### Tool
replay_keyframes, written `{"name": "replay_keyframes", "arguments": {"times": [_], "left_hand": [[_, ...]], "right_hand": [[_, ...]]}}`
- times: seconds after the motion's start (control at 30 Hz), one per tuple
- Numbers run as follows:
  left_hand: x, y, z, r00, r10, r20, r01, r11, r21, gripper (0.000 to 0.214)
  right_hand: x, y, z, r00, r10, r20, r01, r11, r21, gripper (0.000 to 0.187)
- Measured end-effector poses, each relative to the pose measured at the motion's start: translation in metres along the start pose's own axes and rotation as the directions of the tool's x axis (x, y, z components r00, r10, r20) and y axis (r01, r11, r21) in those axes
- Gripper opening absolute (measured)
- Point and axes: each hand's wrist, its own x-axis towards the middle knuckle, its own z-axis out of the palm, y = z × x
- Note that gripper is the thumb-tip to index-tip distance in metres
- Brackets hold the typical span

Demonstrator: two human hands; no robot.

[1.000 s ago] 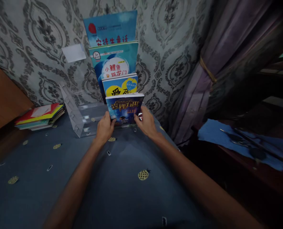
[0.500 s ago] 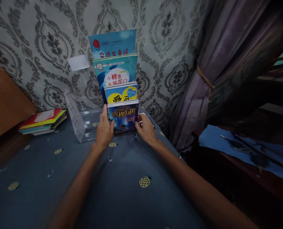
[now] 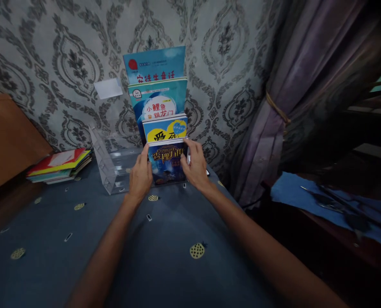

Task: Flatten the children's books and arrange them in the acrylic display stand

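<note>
My left hand (image 3: 140, 174) presses along the left edge of a dark blue book (image 3: 167, 164) with gold lettering, thumb on its front side. At the other edge my right hand (image 3: 195, 164) grips the same book, fingers up at its top right corner and thumb on the cover. Behind it, in rising steps, stand a yellow and blue book (image 3: 160, 130), a teal book (image 3: 158, 100) with a white oval, and a taller blue book (image 3: 155, 64). A clear acrylic rack (image 3: 113, 171) extends to the left; what supports the books is mostly hidden.
A pile of books and folders (image 3: 60, 164) lies at the left beside a brown wooden panel (image 3: 10, 137). A blue patterned cloth (image 3: 113, 261) covers the table. A tied curtain (image 3: 264, 141) hangs at right, near a blue cloth (image 3: 287, 190) with tools. Patterned wall behind.
My right hand has slid up from the lower right side of the dark blue book to its top right corner. My left hand stays at the left edge. The view has shifted slightly.
</note>
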Motion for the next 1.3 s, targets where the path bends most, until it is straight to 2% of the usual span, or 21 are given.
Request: {"name": "replay_keyframes", "arguments": {"times": [0.13, 0.27, 0.33, 0.47, 0.57, 0.67, 0.9, 1.3], "left_hand": [[0.004, -0.006, 0.002, 1.0, 0.012, -0.007, -0.013, 0.996, -0.089, 0.062], [0.006, -0.017, 0.007, 0.996, -0.09, -0.024, 0.084, 0.979, -0.183, 0.061], [0.007, -0.02, 0.009, 0.993, -0.108, -0.038, 0.1, 0.981, -0.163, 0.054], [0.007, -0.018, 0.01, 0.999, -0.024, -0.032, 0.022, 0.998, -0.061, 0.036], [0.006, -0.013, 0.009, 0.999, -0.029, -0.026, 0.029, 1.0, -0.004, 0.038], [0.006, -0.009, 0.01, 0.999, -0.049, -0.02, 0.049, 0.999, 0.024, 0.04], [0.002, -0.007, 0.015, 0.997, -0.057, -0.058, 0.061, 0.996, 0.072, 0.042], [0.003, -0.009, 0.008, 0.999, -0.038, -0.011, 0.039, 0.999, 0.032, 0.049]], "right_hand": [[0.001, 0.004, 0.005, 1.0, 0.007, 0.004, -0.007, 1.0, 0.029, 0.05], [0.0, 0.007, 0.007, 1.0, 0.022, 0.012, -0.022, 0.999, 0.046, 0.052], [-0.001, 0.009, 0.007, 0.999, 0.03, 0.017, -0.031, 0.998, 0.062, 0.053], [-0.002, 0.014, 0.009, 0.993, 0.116, 0.002, -0.116, 0.989, 0.094, 0.057], [-0.003, 0.018, 0.011, 0.985, 0.174, -0.004, -0.173, 0.982, 0.081, 0.052], [-0.003, 0.02, 0.013, 0.985, 0.175, -0.005, -0.174, 0.983, 0.049, 0.043], [-0.006, 0.017, 0.018, 0.981, 0.178, -0.08, -0.179, 0.984, 0.004, 0.04], [0.0, 0.025, 0.012, 0.983, 0.178, -0.04, -0.173, 0.979, 0.104, 0.037]]}}
